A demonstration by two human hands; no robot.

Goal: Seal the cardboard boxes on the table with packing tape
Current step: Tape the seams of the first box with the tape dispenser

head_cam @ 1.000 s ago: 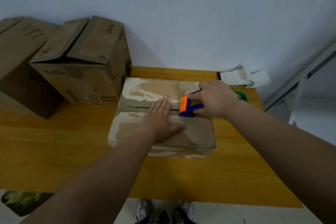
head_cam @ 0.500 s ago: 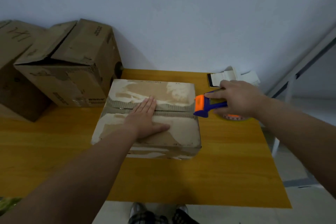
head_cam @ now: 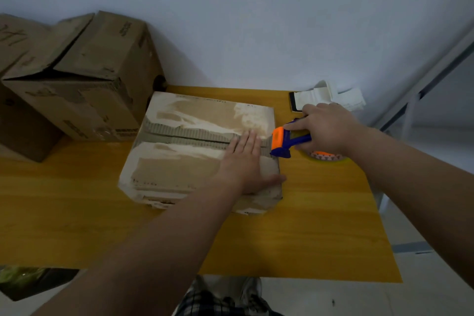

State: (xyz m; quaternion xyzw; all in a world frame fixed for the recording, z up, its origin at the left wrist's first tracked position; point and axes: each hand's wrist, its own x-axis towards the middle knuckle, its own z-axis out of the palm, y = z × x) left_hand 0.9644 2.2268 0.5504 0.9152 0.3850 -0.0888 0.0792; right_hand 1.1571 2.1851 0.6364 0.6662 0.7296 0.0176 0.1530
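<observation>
On yellow table (head_cam: 320, 226) by pale wall (head_cam: 256, 20), pressing flat-fingered left hand (head_cam: 243, 161) onto box (head_cam: 192, 120), gripping tape dispenser (head_cam: 282, 140) in right hand (head_cam: 325, 131).

Worn flat cardboard box (head_cam: 202, 161) lies mid-table on the yellow wooden table (head_cam: 77, 213), flaps closed, centre seam running left to right with torn corrugation showing. Left hand (head_cam: 246, 164) lies flat on the lid near the seam's right end, fingers straight, thumb spread toward the near right corner. Right hand (head_cam: 325, 131) grips a blue tape dispenser (head_cam: 287, 140); its orange head sits at the box's right edge, in line with the seam. A tape roll (head_cam: 327, 156) shows partly under that hand. Two larger brown boxes (head_cam: 84, 79) stand against the wall at left. Crumpled white material (head_cam: 331, 96) at the far right corner.
</observation>
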